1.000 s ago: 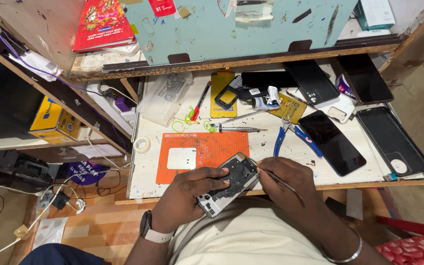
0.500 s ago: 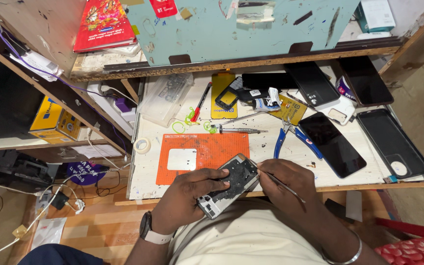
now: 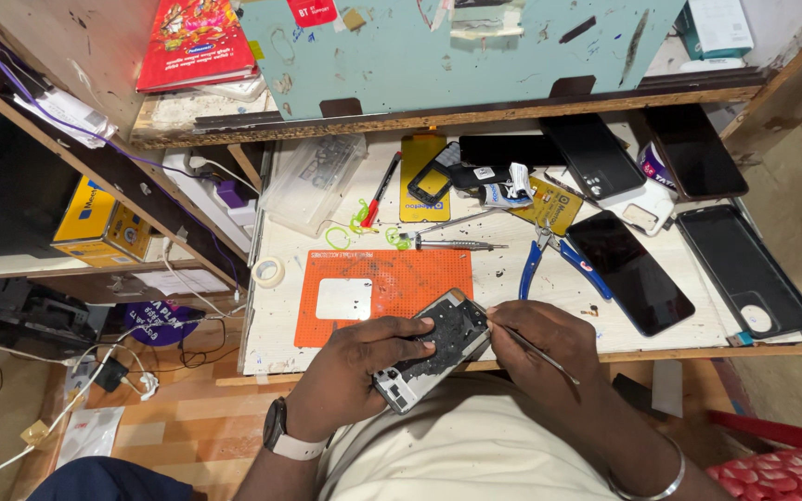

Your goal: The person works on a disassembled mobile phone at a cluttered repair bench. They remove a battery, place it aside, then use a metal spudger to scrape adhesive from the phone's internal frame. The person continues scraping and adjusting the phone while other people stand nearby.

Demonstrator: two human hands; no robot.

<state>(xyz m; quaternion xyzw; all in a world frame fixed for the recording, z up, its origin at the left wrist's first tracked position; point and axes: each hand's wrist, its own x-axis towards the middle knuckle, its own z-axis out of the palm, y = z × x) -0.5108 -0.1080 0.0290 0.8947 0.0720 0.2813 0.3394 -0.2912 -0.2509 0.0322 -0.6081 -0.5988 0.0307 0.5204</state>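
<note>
Your left hand cradles an opened smartphone with its back cover off, held just off the near edge of the workbench, beside the orange repair mat. Your fingers are wrapped round the phone's lower half, thumb laid across its exposed interior. Your right hand pinches a thin metal tool, probably tweezers or a probe, with the tip at the phone's right edge.

Keep the phone braced, ideally resting its lower end on the bench edge or on the mat so it cannot rock. Work the tool tip shallow and parallel to the board, since a steep angle would likely slip onto nearby parts. Move your left thumb clear of the area you probe, so you can see the tip.

The exact spot where the tip meets the phone is hidden behind your right fingers, and the dark interior shows little detail. You cannot tell from here whether the tool is one blade or two. The blue-handled pliers and a precision screwdriver lie well apart up the bench, near several other phones. The bench's right end is cut off.
</note>
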